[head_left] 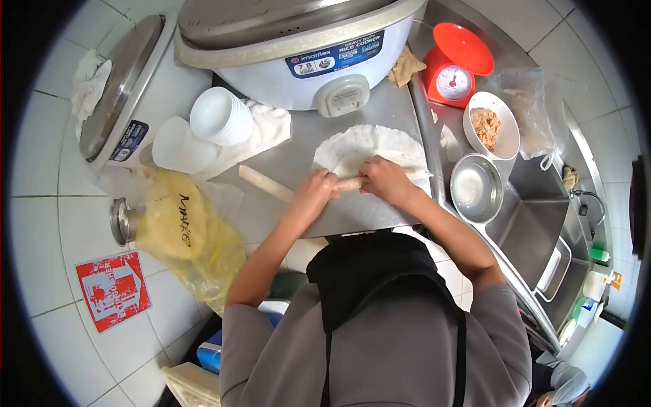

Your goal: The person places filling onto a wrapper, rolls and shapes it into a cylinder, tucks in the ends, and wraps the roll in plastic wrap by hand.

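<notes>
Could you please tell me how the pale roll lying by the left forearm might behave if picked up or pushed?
The pale roll may roll if nudged, being slim and rounded on a flat metal counter. It might sag if lifted by one end, as it looks long and narrow. It is probably light, given its slenderness.

Left hand (316, 190) and right hand (382, 178) close together — both curled, forearms (278, 247) angled inward.

On the cooker (271, 88), the label (335, 54) reads "imarflex", "HEAVY DUTY RICE COOKER" and "7.8". On the bag (178, 230), black handwriting begins with "MAK". The sign (113, 290) has worn letters, ending "HER".
</notes>
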The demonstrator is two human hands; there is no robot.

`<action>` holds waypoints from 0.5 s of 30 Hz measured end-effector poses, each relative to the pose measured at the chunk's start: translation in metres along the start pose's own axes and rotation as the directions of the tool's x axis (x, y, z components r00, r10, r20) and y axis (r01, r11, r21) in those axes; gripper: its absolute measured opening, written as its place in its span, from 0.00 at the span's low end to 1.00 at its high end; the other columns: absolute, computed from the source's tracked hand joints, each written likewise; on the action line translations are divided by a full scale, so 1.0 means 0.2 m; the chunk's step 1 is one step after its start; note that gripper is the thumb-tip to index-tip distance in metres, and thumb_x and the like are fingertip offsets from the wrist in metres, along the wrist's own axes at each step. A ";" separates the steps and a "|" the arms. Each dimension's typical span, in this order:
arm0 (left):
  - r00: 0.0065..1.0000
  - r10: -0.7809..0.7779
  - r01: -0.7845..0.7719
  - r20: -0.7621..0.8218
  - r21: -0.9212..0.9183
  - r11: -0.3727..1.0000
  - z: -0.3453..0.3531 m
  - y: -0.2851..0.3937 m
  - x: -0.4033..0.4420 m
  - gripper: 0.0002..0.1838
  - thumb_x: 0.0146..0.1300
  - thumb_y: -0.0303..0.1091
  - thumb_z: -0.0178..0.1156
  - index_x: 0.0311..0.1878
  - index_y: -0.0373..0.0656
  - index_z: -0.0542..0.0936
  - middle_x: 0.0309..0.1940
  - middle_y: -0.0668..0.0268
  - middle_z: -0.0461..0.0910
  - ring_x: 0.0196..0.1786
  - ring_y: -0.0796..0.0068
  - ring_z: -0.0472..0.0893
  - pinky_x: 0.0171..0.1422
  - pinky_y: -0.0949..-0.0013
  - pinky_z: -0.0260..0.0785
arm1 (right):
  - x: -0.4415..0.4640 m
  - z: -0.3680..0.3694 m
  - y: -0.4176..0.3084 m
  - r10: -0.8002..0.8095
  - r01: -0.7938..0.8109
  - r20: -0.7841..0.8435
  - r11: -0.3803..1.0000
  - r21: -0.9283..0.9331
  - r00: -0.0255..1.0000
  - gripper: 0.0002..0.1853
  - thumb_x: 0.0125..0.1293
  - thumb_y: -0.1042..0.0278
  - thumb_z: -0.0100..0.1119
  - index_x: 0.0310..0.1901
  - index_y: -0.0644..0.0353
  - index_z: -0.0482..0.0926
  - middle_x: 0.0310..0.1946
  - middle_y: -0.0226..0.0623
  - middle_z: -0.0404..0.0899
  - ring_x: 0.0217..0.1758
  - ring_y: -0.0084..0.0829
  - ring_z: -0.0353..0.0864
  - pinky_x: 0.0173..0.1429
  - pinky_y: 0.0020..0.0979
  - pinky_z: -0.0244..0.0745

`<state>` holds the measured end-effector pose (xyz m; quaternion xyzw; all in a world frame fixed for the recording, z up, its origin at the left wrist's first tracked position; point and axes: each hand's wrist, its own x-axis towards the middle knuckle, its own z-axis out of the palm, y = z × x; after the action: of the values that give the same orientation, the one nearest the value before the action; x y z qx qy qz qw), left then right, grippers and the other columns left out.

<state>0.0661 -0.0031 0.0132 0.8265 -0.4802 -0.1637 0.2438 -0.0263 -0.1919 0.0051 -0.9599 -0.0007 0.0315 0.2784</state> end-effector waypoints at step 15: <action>0.980 0.183 -0.190 -0.080 -0.095 0.977 0.17 0.25 0.24 0.16 0.52 0.33 0.67 0.40 0.33 0.79 0.37 0.55 0.78 0.44 0.54 0.77 0.49 0.59 0.69 | 0.02 -0.25 0.31 0.055 -0.027 -0.153 0.983 0.184 0.987 0.08 0.52 0.77 0.59 0.37 0.61 0.79 0.34 0.44 0.76 0.41 0.48 0.77 0.47 0.43 0.72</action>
<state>0.0367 -0.0742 0.0105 0.7696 -0.5377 -0.1348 0.3169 -0.0205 -0.2703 0.0141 -0.9300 0.0440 -0.0389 0.3629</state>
